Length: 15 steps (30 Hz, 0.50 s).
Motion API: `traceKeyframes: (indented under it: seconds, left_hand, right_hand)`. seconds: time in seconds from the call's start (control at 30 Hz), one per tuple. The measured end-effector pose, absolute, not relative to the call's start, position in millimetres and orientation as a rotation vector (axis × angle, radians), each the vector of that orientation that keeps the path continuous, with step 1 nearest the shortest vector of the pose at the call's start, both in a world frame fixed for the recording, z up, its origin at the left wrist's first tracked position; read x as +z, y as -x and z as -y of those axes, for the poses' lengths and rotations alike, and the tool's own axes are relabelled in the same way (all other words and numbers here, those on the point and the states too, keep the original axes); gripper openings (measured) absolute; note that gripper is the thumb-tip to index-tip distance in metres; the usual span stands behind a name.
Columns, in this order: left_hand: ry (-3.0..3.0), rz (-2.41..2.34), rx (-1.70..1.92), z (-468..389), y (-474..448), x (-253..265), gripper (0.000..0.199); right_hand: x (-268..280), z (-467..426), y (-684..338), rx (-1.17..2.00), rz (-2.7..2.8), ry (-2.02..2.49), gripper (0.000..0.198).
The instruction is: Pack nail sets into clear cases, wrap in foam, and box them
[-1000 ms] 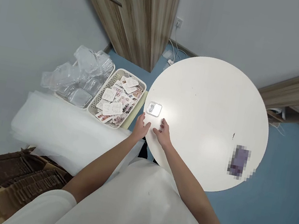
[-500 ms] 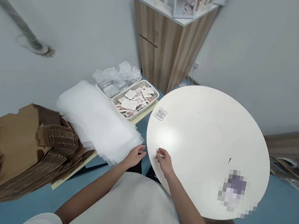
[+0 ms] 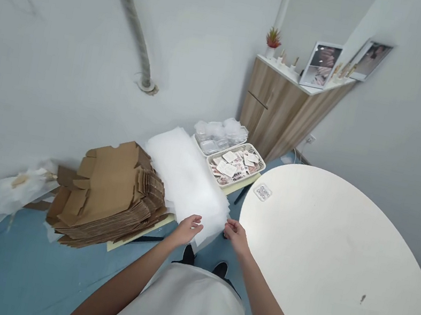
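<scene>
My left hand [image 3: 186, 230] hangs over the front edge of a stack of thin white translucent sheets [image 3: 186, 175], fingers loosely bent and apart, holding nothing. My right hand [image 3: 236, 236] is between that stack's right corner and the round white table [image 3: 326, 238]. Its fingers are curled but look apart, and no object shows in them. Whether its fingertips touch the sheets' corner I cannot make out. Left of the sheets lies a pile of flat brown cardboard boxes [image 3: 108, 183]. A small clear case [image 3: 262, 192] with shiny bits rests on the table's left edge.
Beyond the sheets stand a white basket [image 3: 232, 184] of printed cards and another basket holding clear plastic packs [image 3: 217, 140]. A wooden cabinet [image 3: 275, 101] with picture frames fills the corner. Crumpled white wrapping [image 3: 19, 189] lies at far left. A blurred patch covers the lower right.
My view has swung left, so the boxes, sheets and baskets sit further right in the picture. Both hands are now nearer the sheets and remain without any object.
</scene>
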<state>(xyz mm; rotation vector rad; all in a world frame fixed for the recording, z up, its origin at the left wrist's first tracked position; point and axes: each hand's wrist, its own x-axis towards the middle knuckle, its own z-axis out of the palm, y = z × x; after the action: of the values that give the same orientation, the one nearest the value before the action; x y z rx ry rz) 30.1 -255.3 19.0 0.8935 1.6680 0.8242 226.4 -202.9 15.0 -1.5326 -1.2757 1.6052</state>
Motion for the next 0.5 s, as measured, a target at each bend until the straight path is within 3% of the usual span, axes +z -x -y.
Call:
traceKeyframes:
  seconds: [0.27, 0.5]
  left_hand:
    - [-0.898, -1.671, 0.883, 242, 11, 11, 0.038]
    - [-0.767, -1.686, 0.958, 209, 11, -6, 0.049]
  right_hand:
    - [10, 175, -156, 1.473, 1.778, 1.548, 0.038]
    - [11, 144, -119, 1.195, 2.236, 1.524, 0.051]
